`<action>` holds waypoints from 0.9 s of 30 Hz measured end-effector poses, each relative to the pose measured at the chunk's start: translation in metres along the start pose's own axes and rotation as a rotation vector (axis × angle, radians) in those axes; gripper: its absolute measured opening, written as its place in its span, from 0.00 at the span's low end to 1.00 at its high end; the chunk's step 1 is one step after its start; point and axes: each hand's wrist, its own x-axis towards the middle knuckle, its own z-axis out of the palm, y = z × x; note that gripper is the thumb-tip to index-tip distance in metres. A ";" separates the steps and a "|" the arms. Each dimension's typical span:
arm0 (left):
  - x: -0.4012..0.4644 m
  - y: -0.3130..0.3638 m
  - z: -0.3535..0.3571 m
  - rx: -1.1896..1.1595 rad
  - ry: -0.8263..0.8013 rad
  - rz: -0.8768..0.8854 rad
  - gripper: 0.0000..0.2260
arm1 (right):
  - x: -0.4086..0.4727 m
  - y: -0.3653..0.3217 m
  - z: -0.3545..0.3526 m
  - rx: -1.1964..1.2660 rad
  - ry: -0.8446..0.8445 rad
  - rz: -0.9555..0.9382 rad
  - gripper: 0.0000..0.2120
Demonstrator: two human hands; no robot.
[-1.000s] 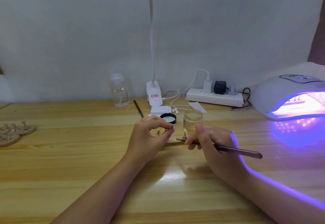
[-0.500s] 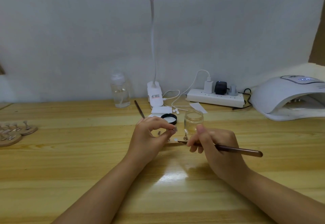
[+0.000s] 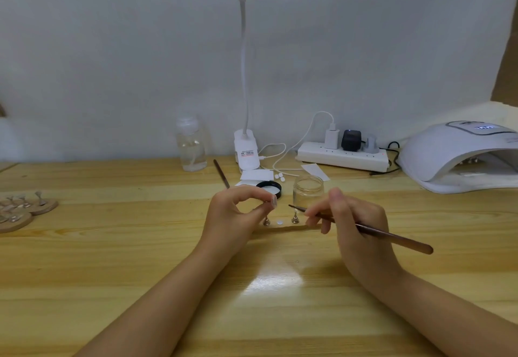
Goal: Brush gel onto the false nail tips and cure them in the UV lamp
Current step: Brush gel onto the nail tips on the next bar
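Wooden worktop [image 3: 84, 258]: left hand [image 3: 235, 216] grip pinches nail tip [image 3: 273, 201]; at 3 o'clock, right hand [image 3: 356, 224] grip holds brush [image 3: 392, 237], bristles pointing 9 o'clock.

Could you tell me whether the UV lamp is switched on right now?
Off, apparently: the UV lamp shows no purple glow inside.

On the counter [image 3: 84, 272], the jar [image 3: 308, 188] stands right of its lid [image 3: 269, 187], behind the two pins [image 3: 294, 217]. The bottle [image 3: 191, 147] and power strip [image 3: 342, 157] line the back; the UV lamp [image 3: 448, 154] sits far right, round stands [image 3: 30, 210] far left.
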 end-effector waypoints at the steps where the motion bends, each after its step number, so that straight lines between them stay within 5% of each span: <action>1: 0.001 0.001 0.000 -0.015 0.014 -0.019 0.08 | 0.001 0.000 0.000 0.026 0.015 0.027 0.19; 20: 0.009 -0.003 0.009 0.130 -0.079 -0.064 0.09 | 0.005 0.000 -0.002 0.088 0.096 0.154 0.20; 27: 0.009 -0.006 0.011 0.252 -0.132 -0.071 0.18 | 0.006 0.000 -0.003 0.080 0.106 0.171 0.20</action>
